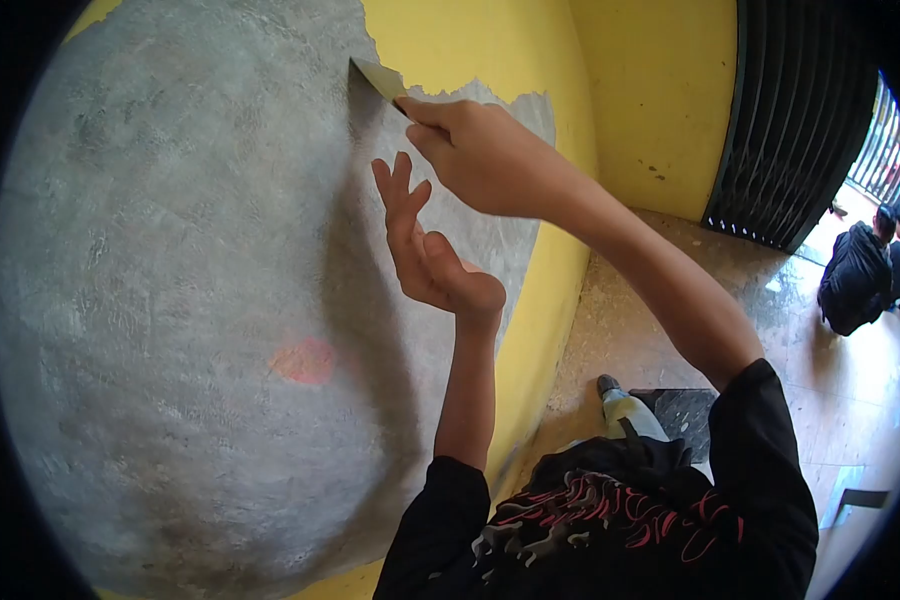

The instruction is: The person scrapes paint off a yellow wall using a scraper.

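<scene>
My right hand [470, 150] is closed round the handle end of a flat metal scraper [380, 80]. The scraper's blade lies against the wall at the ragged border between the grey patch [190, 230] and the yellow paint [440, 45]. Just below and to the left of it, my left hand [428, 240] is raised beside the grey surface with its fingers apart and nothing in it. A faint reddish spot [305, 361] shows lower on the grey patch.
Dark folding metal shutters [785, 120] stand at the upper right. Two people [860, 270] crouch beyond them on the tiled floor [820, 400]. A dark slab [685, 420] lies beside my foot [608, 384].
</scene>
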Demonstrator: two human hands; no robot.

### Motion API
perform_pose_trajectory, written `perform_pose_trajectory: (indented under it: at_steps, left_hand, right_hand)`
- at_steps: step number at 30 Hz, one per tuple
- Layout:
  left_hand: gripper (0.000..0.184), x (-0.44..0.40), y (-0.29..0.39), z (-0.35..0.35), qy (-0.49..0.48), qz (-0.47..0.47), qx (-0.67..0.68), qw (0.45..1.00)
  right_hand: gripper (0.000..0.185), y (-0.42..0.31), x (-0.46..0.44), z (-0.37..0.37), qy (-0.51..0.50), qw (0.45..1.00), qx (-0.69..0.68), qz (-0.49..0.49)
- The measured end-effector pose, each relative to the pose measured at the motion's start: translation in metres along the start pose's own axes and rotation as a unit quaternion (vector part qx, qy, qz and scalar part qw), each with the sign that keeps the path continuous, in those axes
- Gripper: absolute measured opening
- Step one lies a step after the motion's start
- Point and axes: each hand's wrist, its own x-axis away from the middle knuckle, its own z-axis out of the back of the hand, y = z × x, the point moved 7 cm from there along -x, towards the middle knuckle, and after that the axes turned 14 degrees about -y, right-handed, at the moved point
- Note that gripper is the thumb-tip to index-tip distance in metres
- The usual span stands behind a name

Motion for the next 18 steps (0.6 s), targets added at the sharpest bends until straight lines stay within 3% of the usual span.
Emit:
perform_pose_trajectory:
  at_steps: [5, 6, 7, 9, 11, 15, 18]
  left_hand:
    - [0.036, 0.004, 0.005, 0.002, -0.003, -0.016, 0.003, 1.0]
    - [0.035, 0.007, 0.007, 0.004, 0.003, -0.008, 0.001, 1.0]
    - [0.035, 0.004, 0.007, 0.004, 0.007, -0.006, 0.002, 1.0]
    - [0.034, 0.008, 0.01, 0.008, 0.018, -0.002, 0.001, 1.0]
    - [0.033, 0.012, 0.002, 0.013, 0.009, 0.003, -0.02, 1.0]
    - [0.033, 0.017, 0.004, 0.017, 0.017, 0.018, 0.004, 1.0]
    - [0.033, 0.018, -0.001, 0.019, 0.022, 0.02, -0.009, 1.0]
  right_hand:
    - [0.035, 0.013, -0.019, 0.018, 0.11, 0.994, 0.01, 0.024]
    - [0.033, 0.012, -0.018, 0.017, 0.097, 0.995, -0.014, 0.026]
    - [0.034, 0.019, -0.027, 0.0, 0.045, 0.997, 0.062, -0.001]
    - [0.035, -0.001, 0.0, -0.015, 0.071, 0.995, 0.023, 0.06]
    - [0.037, 0.01, -0.007, -0.005, 0.036, 0.999, 0.014, 0.02]
    - [0.037, 0.011, -0.007, 0.002, 0.099, 0.994, -0.009, 0.045]
    - [0.035, 0.014, -0.008, 0.001, 0.043, 0.998, 0.029, 0.031]
